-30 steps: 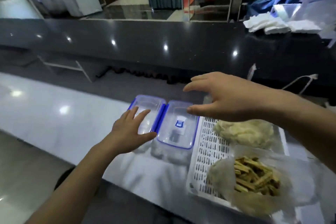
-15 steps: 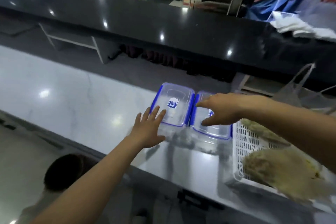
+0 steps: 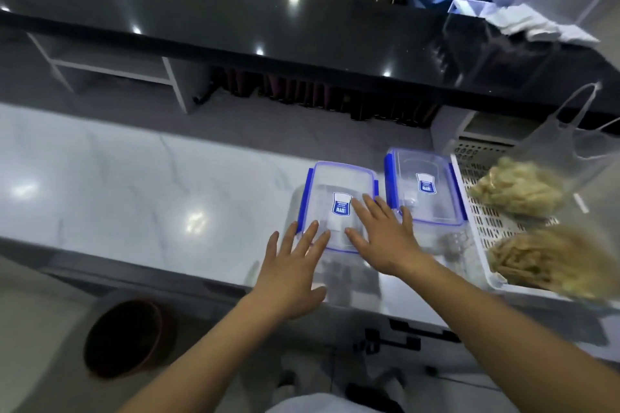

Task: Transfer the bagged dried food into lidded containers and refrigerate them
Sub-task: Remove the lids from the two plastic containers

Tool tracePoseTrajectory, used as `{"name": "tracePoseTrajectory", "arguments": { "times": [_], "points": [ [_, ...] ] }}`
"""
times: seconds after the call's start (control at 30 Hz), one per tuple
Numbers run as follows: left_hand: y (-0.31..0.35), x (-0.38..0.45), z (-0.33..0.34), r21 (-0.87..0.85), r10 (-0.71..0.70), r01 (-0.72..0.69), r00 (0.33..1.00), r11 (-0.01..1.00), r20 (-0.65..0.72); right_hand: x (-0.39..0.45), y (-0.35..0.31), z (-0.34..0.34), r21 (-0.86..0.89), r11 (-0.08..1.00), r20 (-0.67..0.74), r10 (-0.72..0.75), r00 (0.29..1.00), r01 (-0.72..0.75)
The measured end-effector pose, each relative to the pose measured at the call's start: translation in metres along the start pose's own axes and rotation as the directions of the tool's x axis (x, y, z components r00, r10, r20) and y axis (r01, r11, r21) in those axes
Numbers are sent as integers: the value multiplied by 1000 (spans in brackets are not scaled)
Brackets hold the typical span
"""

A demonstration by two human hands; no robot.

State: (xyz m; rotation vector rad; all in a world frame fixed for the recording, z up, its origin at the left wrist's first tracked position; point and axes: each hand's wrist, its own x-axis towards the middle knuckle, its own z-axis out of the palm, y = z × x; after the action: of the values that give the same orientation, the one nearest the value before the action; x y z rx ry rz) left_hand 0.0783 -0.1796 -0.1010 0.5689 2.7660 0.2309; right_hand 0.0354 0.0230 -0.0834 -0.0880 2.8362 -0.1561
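A person's view looking down at a pale marble counter (image 3: 117, 184), with both bare forearms reaching forward from the bottom of the frame. Two clear lidded containers with blue clips sit side by side on the counter, their long sides running away from the person. The left container (image 3: 335, 191) lies directly ahead of the hands; the right container (image 3: 424, 189) sits just beside it, a little farther back. Both lids are still on.

The left hand (image 3: 292, 275) is flat, fingers straight and spread, its fingertips at the near left corner of the left container. The right hand (image 3: 382, 238) is also flat and open, lying on the lid of the same container with fingers pointing away and to the left. Neither hand grips anything.

To the right of the containers stands a white slotted tray (image 3: 483, 228) holding the dried food – one bag of pale puffy pieces (image 3: 516, 191) farther back, one bag of yellowish strips (image 3: 550, 258) nearer. Both bags are blurred. They lie well to the right of both hands, with the right hand the nearer one – so it seems likeliest to reach them once a lid is off.

A dark round bin (image 3: 127, 339) stands on the floor below
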Motion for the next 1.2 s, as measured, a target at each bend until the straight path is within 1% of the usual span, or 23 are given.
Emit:
{"name": "tracePoseTrajectory", "arguments": {
  "times": [0.17,0.2,0.23,0.27,0.3,0.33,0.37,0.4,0.43,0.47,0.53,0.57,0.6,0.63,0.67,0.7,0.73,0.77,0.8,0.87,0.97,1.03,1.2],
  "points": [
    [-7,-47,6,-68,55,-50,997,996,61,-48,-15,32,116,993,-55,-27,998,33],
    [-11,-56,7,-114,80,-72,994,991,67,-56,-17,37,157,987,-70,-29,997,40],
    [-16,-63,8,-206,109,-92,992,974,70,-64,-18,42,204,978,-80,-29,996,45],
    [-20,-68,6,-359,132,-102,989,928,61,-71,-18,46,247,968,-88,-30,996,51],
    [-25,-72,4,-552,136,-93,990,828,37,-77,-20,52,284,957,-99,-28,995,56],
    [-29,-73,1,-733,99,-72,995,677,-6,-82,-21,55,313,948,-117,-24,993,60],
    [-33,-72,-3,-862,10,-41,999,505,-42,-86,-22,56,341,938,-130,-20,991,64],
    [-36,-67,-6,-934,-98,1,995,357,-36,-90,-24,56,367,928,-123,-21,992,65],
    [-39,-62,-9,-965,-186,51,983,259,2,-94,-24,56,383,921,-109,-32,994,72],
    [-42,-57,-11,-972,-238,108,970,208,56,-99,-26,54,397,914,-97,-51,994,85],
    [-47,-47,-12,-969,-240,181,961,169,138,-107,-28,47,506,856,-105,-62,993,107],
    [-50,-44,-12,-968,-215,195,963,156,160,-110,-28,44,619,779,-145,-16,989,104],
    [-52,-40,-12,-968,-189,205,966,144,176,-111,-28,40,741,665,-188,75,979,91],
    [-54,-38,-14,-968,-170,215,967,130,192,-109,-25,37,849,525,-189,191,963,62],
    [-56,-35,-15,-967,-160,227,965,116,208,-106,-22,34,926,378,-130,283,950,14],
    [-57,-32,-17,-965,-158,239,962,104,222,-102,-19,31,969,242,-33,324,945,-49],
    [-58,-29,-17,-964,-159,249,960,97,231,-98,-16,29,985,127,68,317,946,-114],
    [-58,-27,-17,-962,-157,256,958,98,239,-95,-13,27,986,36,144,288,947,-161],
    [-58,-26,-15,-960,-152,261,958,99,245,-92,-12,26,982,-18,185,269,945,-188],
    [-57,-26,-10,-962,-147,260,958,78,247,-90,-10,27,976,-52,219,279,935,-213],
    [-56,-31,-1,-971,-175,239,955,-14,238,-90,-8,33,962,-121,268,278,923,-243],
    [-55,-35,5,-970,-193,233,951,-66,242,-90,-7,37,956,-130,290,271,918,-263],
    [-53,-35,9,-974,-211,215,951,-71,225,-87,-3,41,951,-129,305,247,920,-281]
  ]
}}
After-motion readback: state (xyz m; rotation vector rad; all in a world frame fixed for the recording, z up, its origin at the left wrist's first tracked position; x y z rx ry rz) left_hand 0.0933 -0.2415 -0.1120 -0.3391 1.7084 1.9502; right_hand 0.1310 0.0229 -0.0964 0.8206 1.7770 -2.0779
